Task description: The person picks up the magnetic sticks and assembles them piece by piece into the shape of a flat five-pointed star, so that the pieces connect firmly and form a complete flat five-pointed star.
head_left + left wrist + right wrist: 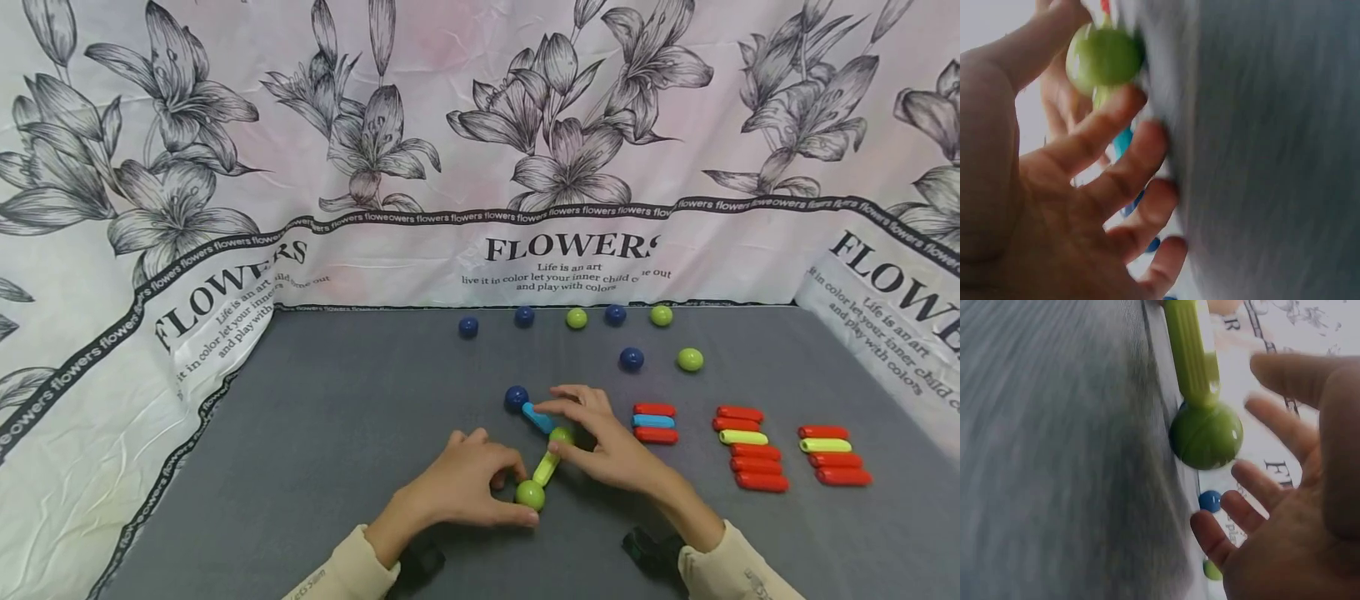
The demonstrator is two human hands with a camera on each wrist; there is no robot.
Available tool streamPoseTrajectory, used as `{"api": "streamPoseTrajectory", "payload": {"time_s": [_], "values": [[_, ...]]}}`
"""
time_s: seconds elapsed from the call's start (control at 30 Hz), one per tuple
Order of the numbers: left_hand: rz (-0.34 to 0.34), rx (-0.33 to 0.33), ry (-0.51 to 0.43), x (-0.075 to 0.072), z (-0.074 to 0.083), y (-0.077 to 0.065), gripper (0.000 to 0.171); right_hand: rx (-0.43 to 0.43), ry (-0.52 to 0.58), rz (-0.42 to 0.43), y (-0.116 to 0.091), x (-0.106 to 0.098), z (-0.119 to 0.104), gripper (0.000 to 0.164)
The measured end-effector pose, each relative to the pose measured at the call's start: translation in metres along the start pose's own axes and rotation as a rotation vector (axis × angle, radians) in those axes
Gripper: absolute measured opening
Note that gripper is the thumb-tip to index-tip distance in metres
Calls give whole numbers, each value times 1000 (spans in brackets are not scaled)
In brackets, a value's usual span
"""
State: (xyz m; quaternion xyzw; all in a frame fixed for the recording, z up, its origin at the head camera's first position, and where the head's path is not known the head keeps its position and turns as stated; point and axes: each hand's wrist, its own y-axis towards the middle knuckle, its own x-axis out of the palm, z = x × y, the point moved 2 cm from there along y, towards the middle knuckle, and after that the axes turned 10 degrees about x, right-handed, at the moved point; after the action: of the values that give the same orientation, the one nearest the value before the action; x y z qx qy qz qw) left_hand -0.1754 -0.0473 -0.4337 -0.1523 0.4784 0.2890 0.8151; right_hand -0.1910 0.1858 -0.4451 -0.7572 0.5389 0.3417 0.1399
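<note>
My left hand pinches a green ball between thumb and index finger, its other fingers spread near the table. From that ball a yellow-green rod runs to a second green ball. A light-blue rod leads on from there to a dark blue ball, making a bent chain on the table. My right hand hovers over the middle of the chain, fingers spread. In the right wrist view its fingertips stand just beside a green ball, apart from it.
Right of the chain lie three stacks of short rods: red with blue, and two red with yellow. Several loose blue balls and green balls sit toward the back, before a flower-printed cloth.
</note>
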Motion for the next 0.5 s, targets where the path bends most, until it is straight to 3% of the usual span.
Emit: {"api": "streamPoseTrajectory", "payload": {"time_s": [0.13,0.5], "values": [[-19,3,-91,-11,-12,-5,25,-37,-3,-60,-6,-2,3,41],[-5,-13,-60,-11,-20,-3,11,28,-20,-174,-11,-1,4,29]]}}
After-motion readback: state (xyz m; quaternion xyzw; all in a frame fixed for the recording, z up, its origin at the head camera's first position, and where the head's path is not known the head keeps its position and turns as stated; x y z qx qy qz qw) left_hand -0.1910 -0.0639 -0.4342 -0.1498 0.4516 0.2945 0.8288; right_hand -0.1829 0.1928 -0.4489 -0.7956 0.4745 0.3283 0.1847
